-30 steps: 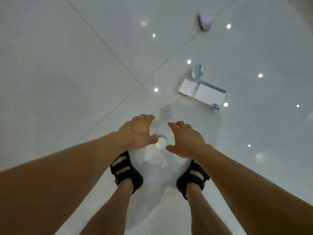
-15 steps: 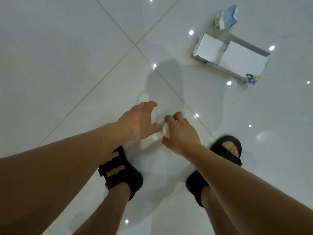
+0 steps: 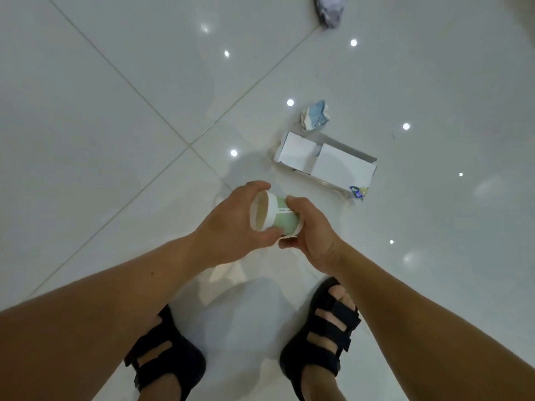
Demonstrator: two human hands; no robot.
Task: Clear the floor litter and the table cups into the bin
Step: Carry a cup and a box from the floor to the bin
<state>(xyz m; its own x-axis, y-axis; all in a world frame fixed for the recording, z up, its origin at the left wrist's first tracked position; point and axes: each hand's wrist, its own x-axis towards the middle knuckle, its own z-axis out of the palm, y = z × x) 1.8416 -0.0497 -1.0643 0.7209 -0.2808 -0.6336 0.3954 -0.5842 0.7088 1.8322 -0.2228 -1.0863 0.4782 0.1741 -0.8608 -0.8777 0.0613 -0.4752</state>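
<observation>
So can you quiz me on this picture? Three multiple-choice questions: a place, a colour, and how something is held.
1. Where is the crumpled blue-and-white wrapper?
A) just beyond the flat white cardboard box
B) on a table
C) under a sandal

2. What colour band runs round the white paper cup?
A) red
B) pale green
C) black

3. How is the cup held?
A) upright in one hand
B) under an arm
C) sideways between left hand and right hand

Answers: 1A, it sits at the box's far edge; 2B, green shows on its side; 3C, both hands grip it, mouth facing sideways.
</observation>
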